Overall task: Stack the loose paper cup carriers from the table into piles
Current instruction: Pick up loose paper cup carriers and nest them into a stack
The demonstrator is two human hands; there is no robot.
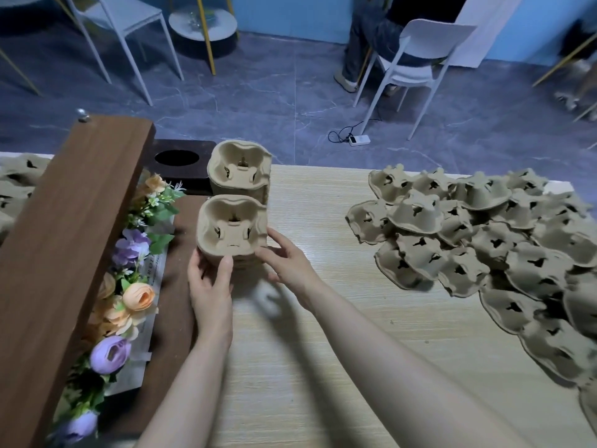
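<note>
Two piles of brown paper cup carriers stand on the light wooden table [323,318]. The near pile [231,227] is between my hands. The far pile [239,168] stands right behind it. My left hand [210,282] grips the near pile's front left corner, thumb on its front face. My right hand [286,263] touches the pile's right front edge with its fingers fairly straight. A wide heap of loose carriers [484,250], most lying upside down, covers the table's right side.
A brown wooden divider [64,237] with artificial flowers [135,295] runs along the left. A dark block with a round hole [177,158] sits behind the piles. More carriers [16,185] lie beyond the divider. Chairs, a seated person [371,37] and a power strip [358,140] are on the floor beyond.
</note>
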